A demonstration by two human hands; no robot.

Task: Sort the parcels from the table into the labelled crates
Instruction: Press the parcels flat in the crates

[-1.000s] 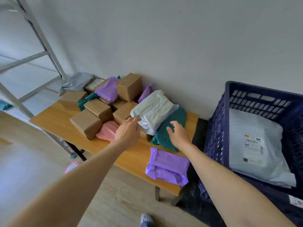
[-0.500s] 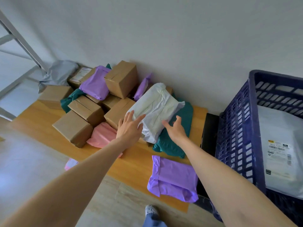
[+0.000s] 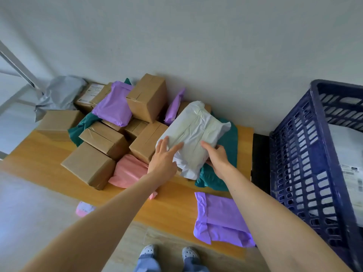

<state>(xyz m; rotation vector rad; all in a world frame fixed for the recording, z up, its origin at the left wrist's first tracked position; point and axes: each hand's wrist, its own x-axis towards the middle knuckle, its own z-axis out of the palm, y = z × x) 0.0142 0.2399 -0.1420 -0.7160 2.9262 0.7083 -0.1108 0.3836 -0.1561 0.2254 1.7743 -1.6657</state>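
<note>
A bulky white poly-bag parcel (image 3: 193, 134) lies tilted on top of a brown box (image 3: 146, 141) and a teal mailer (image 3: 225, 154) on the wooden table (image 3: 39, 160). My left hand (image 3: 164, 159) rests flat on the parcel's near left corner, fingers spread. My right hand (image 3: 217, 158) grips its near right edge, thumb on top and fingers underneath. A dark blue crate (image 3: 306, 173) stands to the right and holds a white labelled parcel (image 3: 351, 169).
Several brown boxes (image 3: 88, 165), purple mailers (image 3: 114, 104), a pink mailer (image 3: 129, 170) and a grey bag (image 3: 59, 95) crowd the table's back and left. A flat purple mailer (image 3: 220, 218) lies at the near right edge. A metal frame (image 3: 17, 65) stands at the left.
Both hands have reached forward and closed in on the white parcel: the left now lies on it and the right has taken hold of its edge. The view has shifted left.
</note>
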